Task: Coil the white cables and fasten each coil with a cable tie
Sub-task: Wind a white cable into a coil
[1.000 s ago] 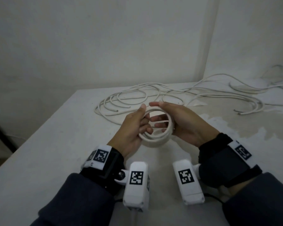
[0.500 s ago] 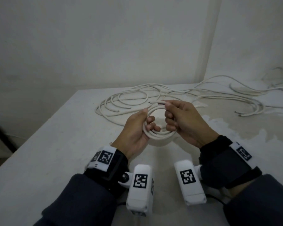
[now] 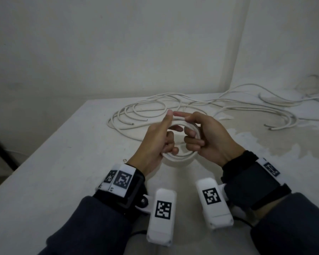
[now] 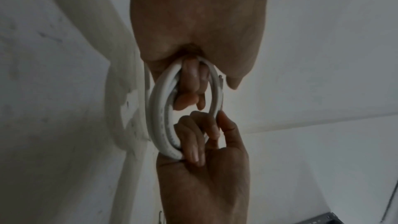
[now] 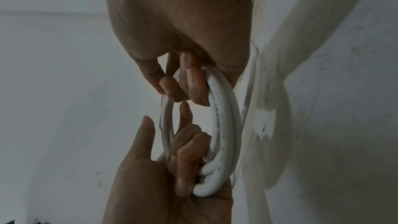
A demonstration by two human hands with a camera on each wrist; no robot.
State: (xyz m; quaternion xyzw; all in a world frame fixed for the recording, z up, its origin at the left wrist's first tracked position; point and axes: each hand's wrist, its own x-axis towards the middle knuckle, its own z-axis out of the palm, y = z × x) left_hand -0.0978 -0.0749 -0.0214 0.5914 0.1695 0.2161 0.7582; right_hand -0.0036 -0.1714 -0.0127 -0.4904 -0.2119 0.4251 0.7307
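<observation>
Left hand (image 3: 155, 140): fingers curled through white cable coil (image 3: 180, 157), gripping its left side; coil held just above bench (image 3: 53, 162); right hand (image 3: 210, 138): fingers hooked round coil's right side; loose white cables (image 3: 140, 115) lie behind, spreading rightward

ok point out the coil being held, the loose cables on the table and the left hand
coil (image 3: 179, 157), head view, near lower arc between the hands
loose cables (image 3: 125, 115), head view, left loops of the pile
left hand (image 3: 153, 142), head view, back of the hand
</observation>
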